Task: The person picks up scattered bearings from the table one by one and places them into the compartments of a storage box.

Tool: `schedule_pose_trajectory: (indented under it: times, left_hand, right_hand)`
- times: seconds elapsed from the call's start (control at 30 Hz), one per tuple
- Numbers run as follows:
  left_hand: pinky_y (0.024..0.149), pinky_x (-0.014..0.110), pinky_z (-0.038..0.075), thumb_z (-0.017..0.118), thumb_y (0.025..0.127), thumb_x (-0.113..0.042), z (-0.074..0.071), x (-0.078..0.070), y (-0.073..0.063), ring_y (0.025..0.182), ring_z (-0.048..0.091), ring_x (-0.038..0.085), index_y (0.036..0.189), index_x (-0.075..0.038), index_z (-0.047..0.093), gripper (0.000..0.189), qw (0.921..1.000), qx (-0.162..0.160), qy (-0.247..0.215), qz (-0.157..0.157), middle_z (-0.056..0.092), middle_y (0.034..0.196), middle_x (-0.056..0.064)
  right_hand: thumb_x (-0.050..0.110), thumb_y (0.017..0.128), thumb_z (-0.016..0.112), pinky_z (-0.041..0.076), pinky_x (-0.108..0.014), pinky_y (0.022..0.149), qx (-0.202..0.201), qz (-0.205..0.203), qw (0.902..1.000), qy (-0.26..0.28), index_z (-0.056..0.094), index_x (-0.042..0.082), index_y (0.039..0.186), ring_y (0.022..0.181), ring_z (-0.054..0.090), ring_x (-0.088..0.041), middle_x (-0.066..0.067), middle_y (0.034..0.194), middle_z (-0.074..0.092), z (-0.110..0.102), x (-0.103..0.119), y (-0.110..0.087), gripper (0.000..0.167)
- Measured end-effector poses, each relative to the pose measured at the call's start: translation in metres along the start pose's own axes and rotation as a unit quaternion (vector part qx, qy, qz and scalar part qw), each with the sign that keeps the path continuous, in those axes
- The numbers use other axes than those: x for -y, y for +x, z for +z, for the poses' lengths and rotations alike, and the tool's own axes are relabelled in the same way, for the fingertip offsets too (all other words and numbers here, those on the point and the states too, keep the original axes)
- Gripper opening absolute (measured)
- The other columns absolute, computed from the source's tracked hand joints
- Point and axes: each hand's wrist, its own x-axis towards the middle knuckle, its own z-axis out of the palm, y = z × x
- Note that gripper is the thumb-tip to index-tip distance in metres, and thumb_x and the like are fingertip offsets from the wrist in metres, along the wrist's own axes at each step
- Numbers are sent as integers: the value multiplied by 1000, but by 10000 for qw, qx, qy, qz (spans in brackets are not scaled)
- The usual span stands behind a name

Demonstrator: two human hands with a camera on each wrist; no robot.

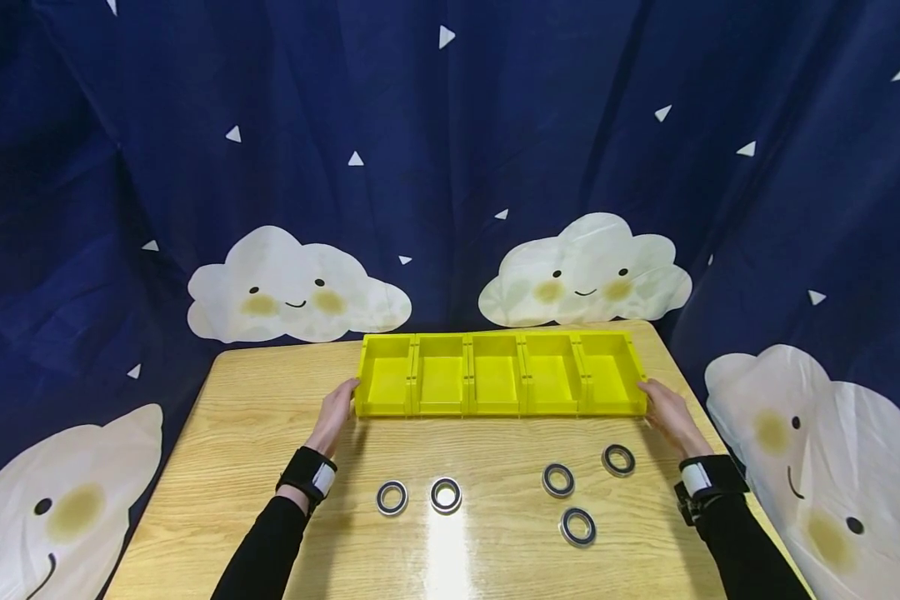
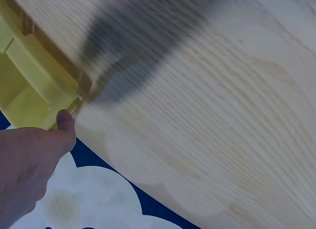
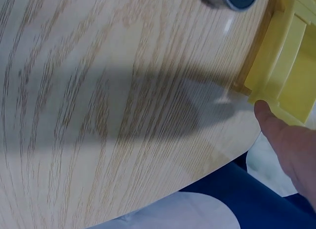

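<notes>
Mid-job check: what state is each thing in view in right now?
Yellow bin row: upright, open-topped, nothing visible inside
Left hand: holding the row's left end
Right hand: holding its right end
Five ring bearings: lying flat, apart, on the table
Wrist straps: fastened round both wrists
Curtain: hanging behind the table

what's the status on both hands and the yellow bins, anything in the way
Left hand holding yellow bin row at left end. Right hand holding right end. Five rings on table, near side, apart from row.
</notes>
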Motion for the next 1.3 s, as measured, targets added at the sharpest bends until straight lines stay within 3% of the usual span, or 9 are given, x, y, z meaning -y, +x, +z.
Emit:
schedule_pose_trajectory:
  times: [0.1,0.23,0.5,0.8,1.1,1.13,1.23,1.3]
  left_hand:
    - [100,45,30,46,82,-67,-7,12,5,126,38,20,134,-19,50,71,9999,-117,-106,2,48,134,4]
    - [99,44,32,48,85,-61,-16,16,1,123,41,20,129,-16,53,64,9992,-199,-334,46,50,131,5]
    - [97,46,35,44,83,-67,-31,23,-10,121,42,20,128,-15,53,70,9994,-262,-136,155,50,131,5]
    - [98,47,34,43,82,-69,-46,34,-21,121,41,21,129,-14,52,73,9991,-421,-47,54,48,131,6]
    - [99,45,35,44,82,-69,-56,33,-43,120,41,20,129,-10,51,76,9981,-531,-188,234,47,131,6]
    - [99,47,34,42,84,-67,-56,22,-55,121,40,21,130,-8,50,74,9985,-488,-177,197,46,132,8]
    - [99,47,34,42,85,-66,-59,25,-59,122,39,22,134,-9,46,76,9982,-512,-230,213,44,135,9]
    - [99,47,33,43,86,-65,-61,27,-60,123,37,23,138,-8,43,76,9981,-515,-301,180,42,137,9]
  right_hand:
    - [51,94,38,20,-52,106,-56,19,9999,-144,1,-2,146,136,7,-36,-23,150,-1,5,-1,-1,83]
    - [48,95,38,20,-52,106,42,-32,9999,-89,2,-2,146,137,5,-37,-23,151,-2,11,2,-4,80]
    - [40,98,38,19,-49,107,298,-76,9995,47,1,-1,146,137,2,-35,-20,151,-5,20,7,-12,74]
    - [42,97,40,17,-52,107,484,-351,9980,204,0,-4,145,137,2,-38,-23,151,-4,26,2,-15,78]
    - [46,95,41,20,-52,106,509,-309,9982,-11,1,-3,146,136,5,-38,-24,151,-2,33,0,-19,81]
    - [48,95,41,21,-51,106,474,-352,9983,-19,2,-1,146,137,6,-37,-22,151,0,31,-11,-11,82]
    - [45,96,40,21,-51,106,466,-364,9982,-28,2,-1,146,137,5,-37,-22,151,0,34,-13,-12,78]
    - [50,94,41,25,-51,104,368,-434,9984,-76,6,1,147,137,8,-36,-21,151,4,33,-28,-1,80]
